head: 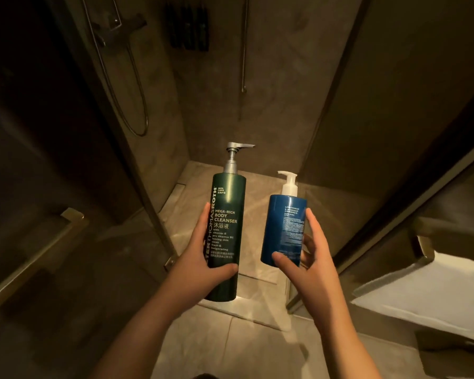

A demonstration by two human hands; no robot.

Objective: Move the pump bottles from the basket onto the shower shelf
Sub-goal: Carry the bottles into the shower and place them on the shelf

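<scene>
Green, the body cleanser bottle (226,231) is held upright at 9 o'clock of centre, the left grip (203,258) curled round its lower half, thumb across the front. At its 3 o'clock, apart, the blue pump bottle (283,231) stands upright in the right grip (309,258), thumb and fingers closed round it, above the shower floor (260,192); a white towel (427,294) lies at 4 o'clock

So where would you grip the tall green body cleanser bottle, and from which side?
Around the smooth cylindrical body of the green body cleanser bottle, at its lower half, coming from its left side, as the left hand does now. It is upright, and the slim silver pump on top, spout pointing right, offers a poor hold.
</scene>
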